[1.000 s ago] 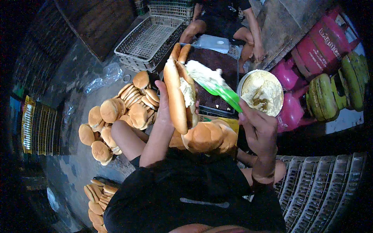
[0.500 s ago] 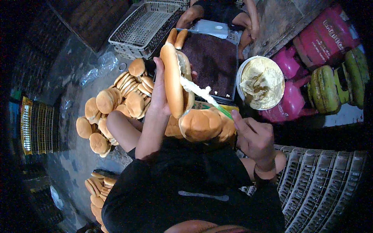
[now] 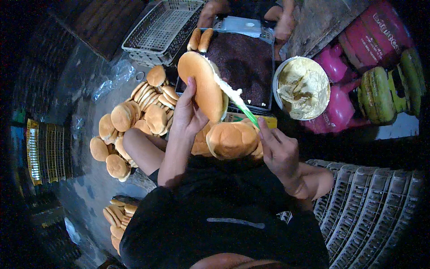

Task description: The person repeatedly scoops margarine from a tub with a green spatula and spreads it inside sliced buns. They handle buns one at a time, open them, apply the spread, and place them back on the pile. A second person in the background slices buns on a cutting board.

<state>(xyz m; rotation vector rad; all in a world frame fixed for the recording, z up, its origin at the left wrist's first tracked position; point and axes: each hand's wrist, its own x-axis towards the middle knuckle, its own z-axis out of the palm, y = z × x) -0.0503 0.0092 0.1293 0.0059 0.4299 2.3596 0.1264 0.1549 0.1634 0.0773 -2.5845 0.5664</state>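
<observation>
My left hand (image 3: 190, 107) grips a split golden bun (image 3: 199, 80) from below, its thumb on the crust. A green-handled spreader (image 3: 246, 112) is pinched in my right hand (image 3: 282, 157). White cream (image 3: 230, 92) coats its blade, which reaches into the bun's right side; the blade's tip is hidden. Behind the bun, dark brown sprinkles (image 3: 242, 62) fill a black-edged tray, with two bread rolls (image 3: 199, 40) at its far left corner. A white tub (image 3: 276, 85) of pale cream stands right of the tray. More buns (image 3: 233, 140) sit close to my lap.
Piles of buns (image 3: 156, 119) lie on the floor at left. A grey plastic crate (image 3: 130, 45) stands far left. Another person's arm (image 3: 284, 22) is beyond the tray. Pink bags (image 3: 336, 110) and green gas cylinders (image 3: 376, 96) are at right, above a grey rack (image 3: 358, 201).
My left hand has turned the bun so its broad crust now faces up. My right hand has moved left and slightly up, with the spreader further behind the bun.
</observation>
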